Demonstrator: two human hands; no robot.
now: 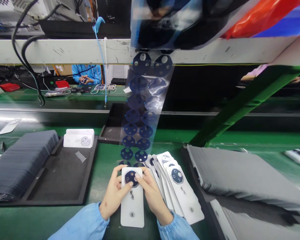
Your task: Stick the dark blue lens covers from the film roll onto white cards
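Observation:
A white phone back cover (132, 210) lies upright in front of me, with dark printed marks below a dark round camera sticker (129, 178). My left hand (115, 193) grips its left edge, the thumb on the sticker's lower rim. My right hand (151, 191) holds the right edge, its thumb pressing on the sticker's right side. Fingertips of both hands wrap behind the cover's top. Just beyond hangs a clear strip (137, 130) bearing pairs of dark round stickers. To the right of my right hand, several white back covers (187, 196) lie fanned and overlapping.
At left, a black tray (62, 186) holds a row of grey sheets (25, 163) and a small stack of white covers (75, 140). More grey sheets (245, 173) stand at right. A green slanted beam (247, 106) crosses there. Behind the shelf sits a person in blue (87, 71).

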